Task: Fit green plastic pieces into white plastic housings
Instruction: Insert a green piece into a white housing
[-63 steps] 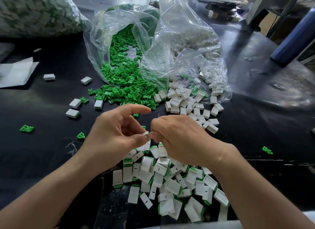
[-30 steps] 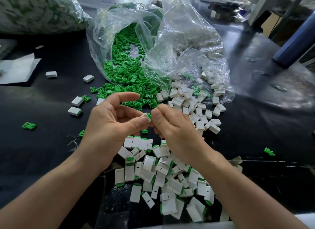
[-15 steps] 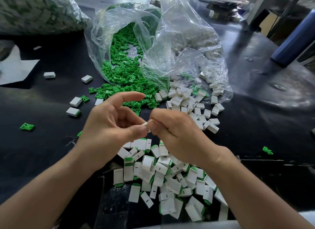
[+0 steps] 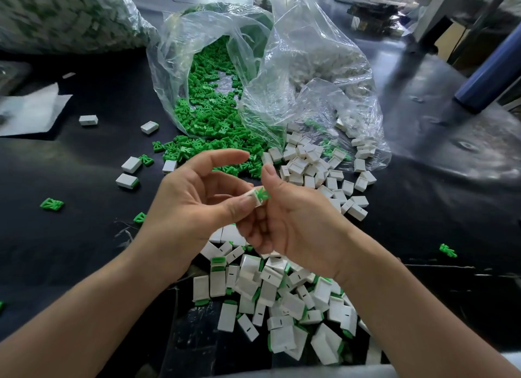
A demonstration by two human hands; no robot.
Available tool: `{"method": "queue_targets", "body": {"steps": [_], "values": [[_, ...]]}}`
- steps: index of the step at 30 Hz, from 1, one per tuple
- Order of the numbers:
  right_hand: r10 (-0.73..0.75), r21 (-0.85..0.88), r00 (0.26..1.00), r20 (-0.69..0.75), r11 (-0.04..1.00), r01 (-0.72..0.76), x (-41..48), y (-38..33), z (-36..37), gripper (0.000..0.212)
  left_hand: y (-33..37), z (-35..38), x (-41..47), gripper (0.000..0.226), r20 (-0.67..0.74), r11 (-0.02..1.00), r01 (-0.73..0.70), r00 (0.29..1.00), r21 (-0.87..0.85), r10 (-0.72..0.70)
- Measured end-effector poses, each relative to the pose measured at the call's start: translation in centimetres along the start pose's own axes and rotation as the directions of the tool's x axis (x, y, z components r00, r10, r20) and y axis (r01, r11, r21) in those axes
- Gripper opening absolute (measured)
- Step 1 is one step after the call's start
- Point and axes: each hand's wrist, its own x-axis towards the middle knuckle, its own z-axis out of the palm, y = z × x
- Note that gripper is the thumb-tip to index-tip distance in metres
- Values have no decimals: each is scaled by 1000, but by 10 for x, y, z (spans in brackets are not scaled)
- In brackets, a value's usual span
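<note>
My left hand [image 4: 194, 203] pinches a small white housing [image 4: 255, 199] between thumb and a finger, its index finger stretched out above. A green piece [image 4: 262, 194] sticks partly out of that housing, and my right hand [image 4: 293, 222] holds it there with its fingers, thumb raised. Both hands hover above a heap of fitted white-and-green units [image 4: 282, 298] near the front edge. Loose green pieces [image 4: 214, 124] spill from a clear bag, and empty white housings [image 4: 315, 163] spill from a second one beside it.
The two clear bags [image 4: 282, 67] lie open at mid-table on the black surface [image 4: 70, 236]. Stray housings [image 4: 127, 172] and green pieces [image 4: 51, 204] dot the left; one green piece [image 4: 447, 251] lies right. A large filled bag [image 4: 64, 17] sits back left, a blue cylinder [image 4: 490, 76] back right.
The hands pressed together at the housing earlier; now my right thumb has lifted off and the green piece shows sticking out of the housing's end.
</note>
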Motion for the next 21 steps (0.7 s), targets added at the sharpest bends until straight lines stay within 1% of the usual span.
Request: {"method": "queue_targets", "body": {"steps": [4, 7, 13, 14, 15, 16, 18, 19, 20, 21], "values": [[-34, -26, 998, -46, 999, 33, -2, 0, 2, 49, 0, 4, -2, 51, -3, 999, -33, 999, 16, 33], [-24, -51, 996, -86, 999, 20, -3, 1, 4, 46, 1, 3, -1, 48, -4, 999, -27, 1000, 21, 27], [-4, -67, 995, -97, 998, -3, -3, 2, 8, 44, 0, 2, -2, 59, 25, 999, -27, 999, 45, 26], [-8, -73, 995, -98, 997, 1, -3, 4, 9, 45, 0, 2, -2, 58, 28, 998, -29, 999, 48, 28], [-8, -76, 996, -89, 997, 2, -2, 5, 9, 51, 0, 1, -2, 54, 35, 999, -28, 999, 41, 27], [-12, -71, 997, -80, 997, 6, -2, 5, 10, 58, 1, 2, -1, 55, 39, 999, -26, 999, 29, 25], [-27, -58, 998, -49, 998, 24, -1, 4, 9, 67, 3, 2, -2, 61, 30, 1000, -22, 999, 1, 22], [-20, -48, 999, -26, 999, 19, -1, 3, 8, 73, 3, 2, -1, 59, 11, 1000, -23, 1000, -11, 23], [-6, -35, 1000, -7, 999, 5, -1, 2, 8, 75, 4, 3, -1, 58, -9, 999, -25, 1000, -21, 25], [9, -39, 1000, 10, 999, -8, -1, 1, 7, 72, 5, 4, -1, 58, -23, 999, -27, 999, -29, 26]]}}
